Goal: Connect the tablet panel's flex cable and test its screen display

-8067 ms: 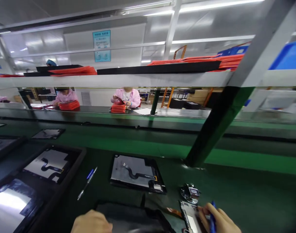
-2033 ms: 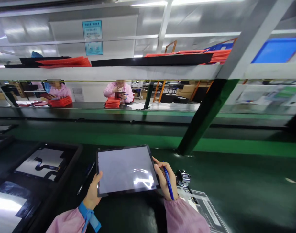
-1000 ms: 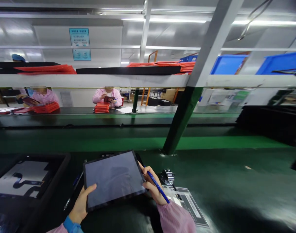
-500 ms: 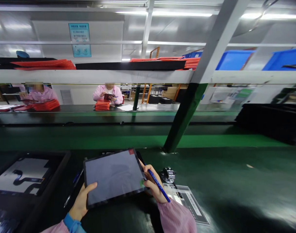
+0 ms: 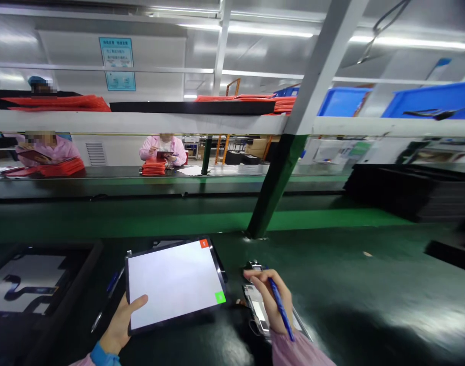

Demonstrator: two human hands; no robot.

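My left hand (image 5: pixel 120 321) grips the lower left edge of a flat display panel (image 5: pixel 175 282), its thumb lying on the front. The screen glows white, with a red square at the top right corner and a green one at the bottom right. My right hand (image 5: pixel 270 297) is off the panel, to its right, with a blue pen (image 5: pixel 281 309) lodged between thumb and fingers. Its fingertips are by a small round metal device (image 5: pixel 253 265), partly hidden behind them. Under this hand lies a flat part that looks like a circuit board (image 5: pixel 258 307), partly covered.
Another pen (image 5: pixel 108 297) lies left of the panel. A black tray (image 5: pixel 80 284) at left holds a panel with a ribbon cable (image 5: pixel 30 290). A slanted post (image 5: pixel 272 193) rises from the bench. Black trays (image 5: pixel 411 193) are stacked at right. People in pink work across the bench.
The screen has gone from dim grey to bright white. My right hand has let go of the panel's right edge and moved right to the metal device, still with the pen.
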